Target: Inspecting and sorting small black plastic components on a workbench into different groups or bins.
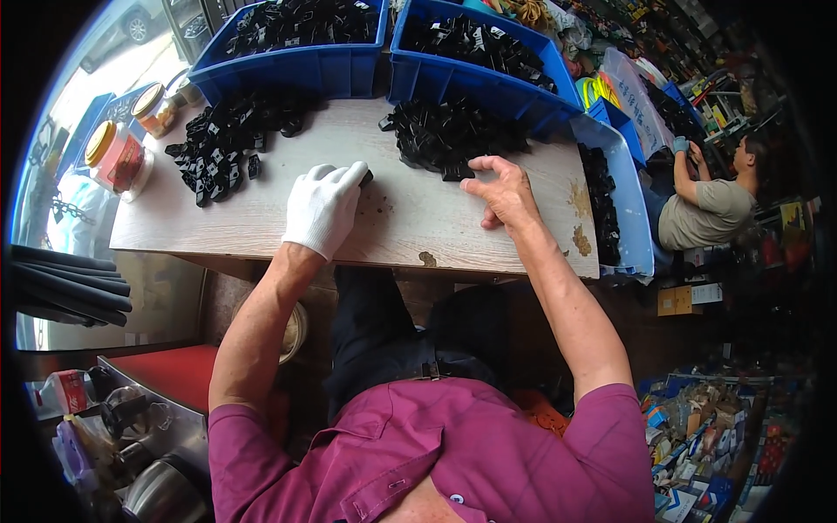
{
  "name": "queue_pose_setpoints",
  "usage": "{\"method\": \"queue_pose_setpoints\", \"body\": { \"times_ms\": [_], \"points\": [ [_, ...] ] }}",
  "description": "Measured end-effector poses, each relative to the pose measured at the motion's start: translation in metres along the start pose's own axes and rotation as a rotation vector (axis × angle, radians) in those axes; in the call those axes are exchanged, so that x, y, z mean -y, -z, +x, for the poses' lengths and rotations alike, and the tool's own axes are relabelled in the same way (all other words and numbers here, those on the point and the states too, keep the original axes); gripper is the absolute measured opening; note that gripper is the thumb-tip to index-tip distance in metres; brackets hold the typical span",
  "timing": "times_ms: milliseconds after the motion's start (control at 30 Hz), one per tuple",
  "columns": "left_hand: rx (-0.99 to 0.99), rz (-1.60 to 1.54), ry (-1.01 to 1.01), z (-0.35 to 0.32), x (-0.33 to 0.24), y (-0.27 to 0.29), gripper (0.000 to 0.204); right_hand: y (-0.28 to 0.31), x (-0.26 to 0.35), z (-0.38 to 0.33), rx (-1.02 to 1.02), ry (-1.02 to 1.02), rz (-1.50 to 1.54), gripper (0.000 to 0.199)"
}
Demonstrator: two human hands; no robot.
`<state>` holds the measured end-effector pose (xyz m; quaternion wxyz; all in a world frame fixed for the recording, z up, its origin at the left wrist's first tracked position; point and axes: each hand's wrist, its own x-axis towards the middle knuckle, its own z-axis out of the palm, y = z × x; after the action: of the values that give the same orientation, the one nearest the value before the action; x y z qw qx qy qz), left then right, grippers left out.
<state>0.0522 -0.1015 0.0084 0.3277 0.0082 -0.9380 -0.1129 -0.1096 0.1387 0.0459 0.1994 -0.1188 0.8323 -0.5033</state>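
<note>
My left hand (324, 205), in a white knitted glove, is over the middle of the table with its fingers closed on a small black plastic part (367, 178), mostly hidden by them. Bare, my right hand (506, 193) reaches to the near edge of a heap of black plastic parts (453, 131). Its thumb and forefinger are spread beside one black part (456, 173) at that edge; whether they touch it I cannot tell. Farther left lies a looser pile of similar small black parts (218, 144).
Two blue bins (292, 77) (475, 91) full of black parts line the table's (261, 228) far edge. A light blue bin (636, 218) stands at its right end. Lidded jars (116, 157) are at the left. A co-worker (706, 205) works at the far right.
</note>
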Motion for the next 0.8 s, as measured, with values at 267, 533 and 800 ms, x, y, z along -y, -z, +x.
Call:
{"method": "queue_pose_setpoints", "body": {
  "times_ms": [267, 533, 800],
  "points": [
    [0.054, -0.253, 0.133, 0.005, -0.032, -0.01, 0.033, -0.003, -0.002, 0.007, 0.004, -0.063, -0.086, 0.023],
    [-0.053, -0.453, 0.137, 0.008, -0.052, -0.029, 0.033, 0.0, 0.007, -0.018, 0.066, -0.11, -0.005, 0.029],
    [0.076, -0.383, -0.028, 0.03, -0.058, -0.051, 0.029, -0.001, -0.001, -0.014, 0.147, -0.026, -0.095, 0.034]
  ]
}}
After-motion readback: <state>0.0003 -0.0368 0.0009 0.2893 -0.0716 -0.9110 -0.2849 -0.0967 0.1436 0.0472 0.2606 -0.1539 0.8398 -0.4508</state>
